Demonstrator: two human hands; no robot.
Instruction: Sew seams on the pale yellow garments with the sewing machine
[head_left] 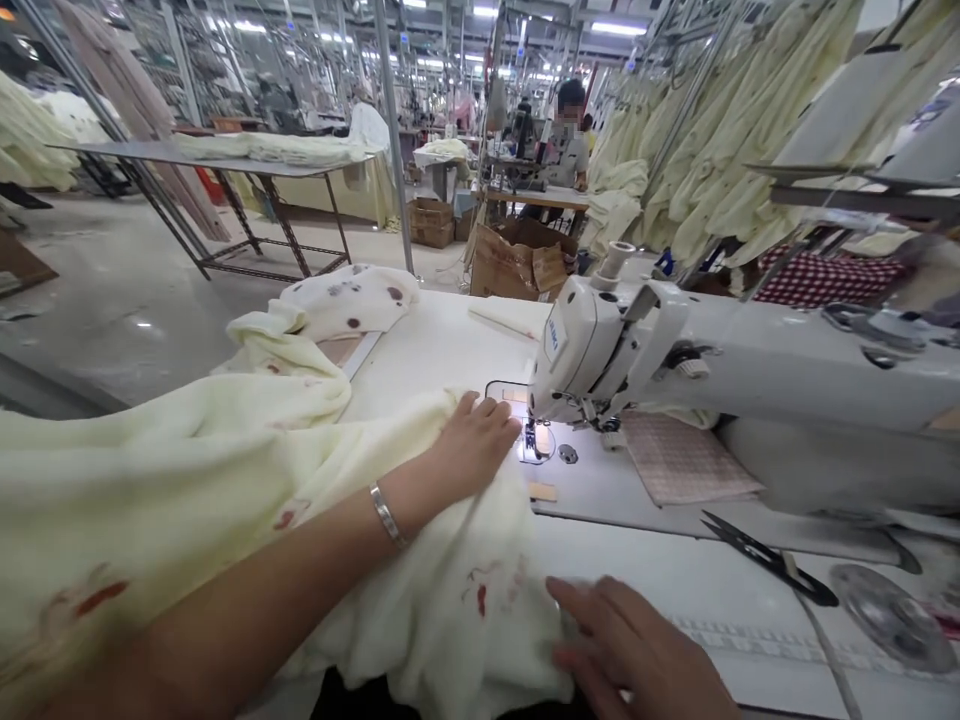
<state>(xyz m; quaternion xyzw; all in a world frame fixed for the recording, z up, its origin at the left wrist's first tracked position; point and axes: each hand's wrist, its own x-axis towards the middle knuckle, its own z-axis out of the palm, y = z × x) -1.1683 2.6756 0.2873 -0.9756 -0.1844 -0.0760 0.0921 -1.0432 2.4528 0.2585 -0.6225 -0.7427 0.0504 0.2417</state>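
A pale yellow fleece fabric [187,490] with small red prints lies heaped over the left half of the white sewing table [442,345]. My left hand [476,440], a silver bracelet on the wrist, rests palm down on the fabric with fingers stretched flat, fingertips close to the presser foot [534,440] of the white sewing machine [637,350]. My right hand [637,650] lies at the bottom edge, fingers extended against the fabric's near hem. Neither hand grips anything that I can see.
Black thread snips [772,560] lie on the table to the right of the needle, beside a checked cloth [686,460]. A spotted fabric piece [352,300] sits at the table's far left. Cardboard boxes [517,260], a metal table [210,160], hanging yellow garments [735,150] and a seated person [566,140] are behind.
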